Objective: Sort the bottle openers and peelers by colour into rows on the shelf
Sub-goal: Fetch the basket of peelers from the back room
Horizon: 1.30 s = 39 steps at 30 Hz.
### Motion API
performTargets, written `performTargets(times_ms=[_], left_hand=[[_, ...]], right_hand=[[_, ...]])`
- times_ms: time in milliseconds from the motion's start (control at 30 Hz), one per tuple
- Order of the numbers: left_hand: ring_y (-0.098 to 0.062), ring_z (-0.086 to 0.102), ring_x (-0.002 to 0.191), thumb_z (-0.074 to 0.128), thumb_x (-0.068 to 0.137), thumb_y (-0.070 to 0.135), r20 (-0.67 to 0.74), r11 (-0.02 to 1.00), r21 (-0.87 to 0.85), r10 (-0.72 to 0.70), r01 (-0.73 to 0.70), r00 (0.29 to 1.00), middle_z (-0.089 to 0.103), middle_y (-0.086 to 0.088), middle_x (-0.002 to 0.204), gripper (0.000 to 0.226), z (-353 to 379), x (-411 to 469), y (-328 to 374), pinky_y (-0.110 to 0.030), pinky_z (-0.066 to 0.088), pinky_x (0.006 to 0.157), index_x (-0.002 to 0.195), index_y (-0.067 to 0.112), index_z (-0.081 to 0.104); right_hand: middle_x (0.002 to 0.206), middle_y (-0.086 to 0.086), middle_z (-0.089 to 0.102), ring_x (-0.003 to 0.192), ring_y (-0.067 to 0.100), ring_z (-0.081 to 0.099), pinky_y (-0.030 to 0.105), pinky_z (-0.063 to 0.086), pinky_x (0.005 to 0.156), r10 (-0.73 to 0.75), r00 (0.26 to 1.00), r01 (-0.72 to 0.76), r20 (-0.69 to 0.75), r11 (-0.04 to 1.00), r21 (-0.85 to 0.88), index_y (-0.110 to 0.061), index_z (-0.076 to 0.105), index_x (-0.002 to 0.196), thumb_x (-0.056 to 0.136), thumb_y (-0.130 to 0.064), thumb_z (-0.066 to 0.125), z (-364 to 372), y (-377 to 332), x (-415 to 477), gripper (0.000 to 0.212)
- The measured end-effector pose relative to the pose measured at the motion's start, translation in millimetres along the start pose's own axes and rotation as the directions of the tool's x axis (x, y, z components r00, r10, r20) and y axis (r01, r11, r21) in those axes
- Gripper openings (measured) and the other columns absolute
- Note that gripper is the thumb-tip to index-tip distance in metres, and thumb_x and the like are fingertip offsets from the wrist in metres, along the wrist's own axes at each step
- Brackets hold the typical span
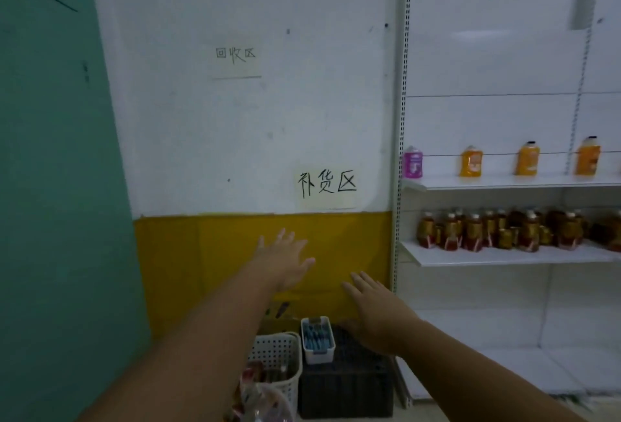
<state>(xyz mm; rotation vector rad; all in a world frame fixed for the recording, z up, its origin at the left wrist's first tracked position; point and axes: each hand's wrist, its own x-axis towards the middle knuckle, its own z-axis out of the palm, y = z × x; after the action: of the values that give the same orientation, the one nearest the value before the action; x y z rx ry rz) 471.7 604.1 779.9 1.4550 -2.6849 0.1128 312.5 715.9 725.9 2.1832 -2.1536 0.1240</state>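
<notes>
Before the yellow wall panel (pixel 201 253): left hand (pixel 285 260) and right hand (pixel 376 314), both held out empty.
All fingers (pixel 361 282) were straight and apart; blue-handled tools (pixel 316 337) lay in small white bin (pixel 317 357) atop black crate (pixel 346 384), below right hand.

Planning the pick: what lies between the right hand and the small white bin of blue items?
Head view: only a bare strip of the black crate separates the right hand from the white bin.
</notes>
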Motion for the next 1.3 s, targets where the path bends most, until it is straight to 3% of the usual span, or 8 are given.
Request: performTargets(times_ms=[267,533,733,967,1067,1133,1233,1300], left_hand=[[-0.023,-0.009,0.147,0.023,0.1,0.051,0.032,1.0,-0.02,-0.001,0.001,0.999,-0.004,-0.005,0.16,0.06,35.8,159.6,31.1,-0.05,-0.005,0.117,0.152,0.025,0.007],[-0.021,-0.007,0.147,0.022,0.099,0.051,0.006,0.993,-0.01,-0.114,0.114,0.993,-0.001,-0.006,0.16,0.06,48.8,296.4,33.4,-0.047,-0.004,0.117,0.152,0.024,0.01],[-0.023,-0.006,0.147,0.022,0.1,0.051,-0.003,0.982,0.009,-0.187,0.187,0.982,0.0,-0.006,0.16,0.061,68.1,394.3,-7.7,-0.049,-0.002,0.116,0.152,0.023,0.011],[-0.025,-0.007,0.147,0.018,0.101,0.05,0.005,0.957,0.191,-0.221,0.216,0.975,-0.002,-0.009,0.16,0.06,123.8,521.9,-100.9,-0.052,0.002,0.117,0.152,0.02,0.008],[-0.025,-0.001,0.147,0.021,0.101,0.049,0.061,0.96,0.076,-0.274,0.27,0.96,0.003,-0.008,0.16,0.06,153.3,574.6,-136.3,-0.051,0.006,0.117,0.152,0.019,0.012],[-0.025,0.007,0.147,0.025,0.101,0.047,0.115,0.933,-0.16,-0.306,0.322,0.945,0.01,-0.007,0.16,0.06,182.4,599.9,-151.7,-0.048,0.014,0.117,0.151,0.017,0.016],[-0.023,0.017,0.145,0.03,0.101,0.045,0.248,0.755,-0.5,-0.345,0.425,0.905,0.015,-0.004,0.159,0.059,236.2,618.4,-159.5,-0.042,0.023,0.116,0.151,0.016,0.018],[-0.024,0.024,0.142,0.032,0.101,0.041,0.346,0.525,-0.667,-0.411,0.529,0.844,0.019,-0.004,0.157,0.057,287.7,627.4,-163.0,-0.026,0.028,0.111,0.15,0.014,0.021]], right_hand=[[0.16,0.01,-0.006,0.147,0.025,-0.009,0.039,0.002,0.119,0.003,1.0,-0.002,0.031,0.999,-0.051,-0.018,0.002,0.152,0.099,-0.047,0.035,29.1,133.7,133.2,0.069],[0.16,0.01,-0.006,0.147,0.026,-0.007,0.042,0.005,0.12,-0.103,0.992,0.104,0.066,0.995,-0.012,-0.018,0.001,0.153,0.099,-0.05,0.03,36.7,222.7,276.0,0.069],[0.16,0.009,-0.006,0.147,0.026,-0.007,0.042,0.005,0.119,-0.218,0.968,0.223,0.122,0.975,-0.026,-0.018,0.0,0.153,0.099,-0.051,0.029,58.0,248.2,390.8,0.069],[0.16,0.007,-0.01,0.147,0.025,-0.01,0.044,0.006,0.12,-0.22,0.94,0.245,0.262,0.967,-0.066,-0.02,-0.001,0.153,0.101,-0.05,0.028,104.0,265.5,545.0,0.067],[0.161,0.005,-0.001,0.148,0.024,-0.001,0.045,0.012,0.119,-0.231,0.924,0.254,0.305,0.967,-0.036,-0.021,0.007,0.153,0.101,-0.05,0.03,122.8,266.3,612.8,0.064],[0.161,0.002,0.007,0.147,0.023,0.01,0.045,0.019,0.117,-0.248,0.908,0.265,0.338,0.964,-0.002,-0.021,0.012,0.152,0.101,-0.049,0.032,135.6,266.7,653.2,0.062],[0.159,0.003,0.016,0.144,0.023,0.022,0.042,0.029,0.112,-0.262,0.862,0.287,0.433,0.958,0.007,-0.021,0.017,0.151,0.101,-0.047,0.033,168.8,274.7,709.4,0.058],[0.156,0.005,0.024,0.137,0.025,0.036,0.039,0.036,0.106,-0.268,0.835,0.269,0.48,0.961,0.07,-0.02,0.02,0.151,0.102,-0.045,0.033,207.9,280.3,754.5,0.056]])
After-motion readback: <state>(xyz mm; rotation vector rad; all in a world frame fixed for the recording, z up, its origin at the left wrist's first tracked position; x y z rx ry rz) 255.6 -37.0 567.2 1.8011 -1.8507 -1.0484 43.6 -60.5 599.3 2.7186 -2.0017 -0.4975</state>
